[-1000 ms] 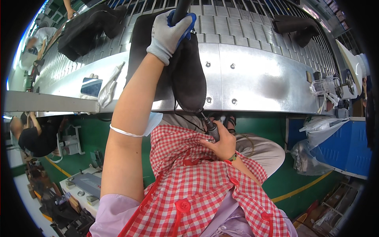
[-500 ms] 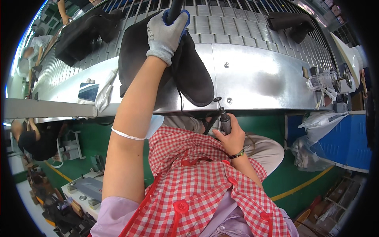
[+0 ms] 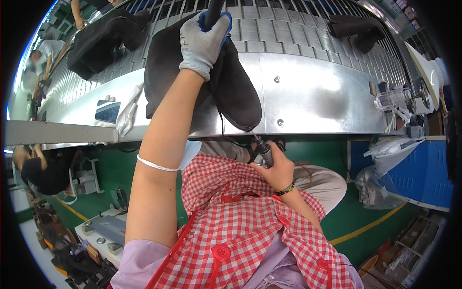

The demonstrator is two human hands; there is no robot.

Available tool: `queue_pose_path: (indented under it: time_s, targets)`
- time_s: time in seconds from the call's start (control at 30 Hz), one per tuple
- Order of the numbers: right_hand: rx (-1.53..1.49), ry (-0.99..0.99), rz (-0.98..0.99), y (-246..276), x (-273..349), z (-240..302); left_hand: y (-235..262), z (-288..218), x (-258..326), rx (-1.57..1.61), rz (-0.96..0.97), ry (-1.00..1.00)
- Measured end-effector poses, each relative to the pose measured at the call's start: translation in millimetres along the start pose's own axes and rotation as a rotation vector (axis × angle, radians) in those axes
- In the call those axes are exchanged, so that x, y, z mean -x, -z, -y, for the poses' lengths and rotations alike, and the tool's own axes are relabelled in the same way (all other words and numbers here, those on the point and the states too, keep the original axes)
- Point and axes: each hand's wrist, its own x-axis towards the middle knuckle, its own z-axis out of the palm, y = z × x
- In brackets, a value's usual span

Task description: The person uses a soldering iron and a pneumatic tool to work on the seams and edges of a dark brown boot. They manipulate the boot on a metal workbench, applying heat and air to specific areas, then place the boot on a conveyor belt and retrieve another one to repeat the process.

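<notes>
My left hand (image 3: 204,41), in a grey glove with blue on the palm side, is closed round a dark rod-like thing (image 3: 213,15) above a black boot (image 3: 239,91). The boot's rounded toe points toward me at the table's front edge. Beside it, partly under my left forearm, lies more black boot material (image 3: 163,67); whether it is a second boot I cannot tell. My bare right hand (image 3: 279,169) grips a slim rotary grinder (image 3: 263,148) below the table edge. The tip of that tool meets, or nearly meets, the boot's toe.
A slatted metal conveyor (image 3: 274,31) runs behind the steel table (image 3: 308,108). Other black boots (image 3: 106,45) lie on it at left and right. A phone (image 3: 108,111) and white gloves (image 3: 127,113) rest at left. A clear plastic device with a wheel (image 3: 399,100) stands at right.
My right hand has shifted slightly left, bringing the grinder's tip from right of the boot's toe to the toe itself. My left hand has hardly moved.
</notes>
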Motion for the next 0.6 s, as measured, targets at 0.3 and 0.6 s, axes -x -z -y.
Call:
queue_pose_path:
  time_s: [0.3, 0.6]
  targets:
    - [-0.09, -0.15, -0.007, -7, 5, 2, 5, -2, 2, 0.009, 0.026, 0.012]
    - [-0.145, -0.109, -0.084, -7, 7, 13, 4, 3, 0, 0.037, 0.001, 0.022]
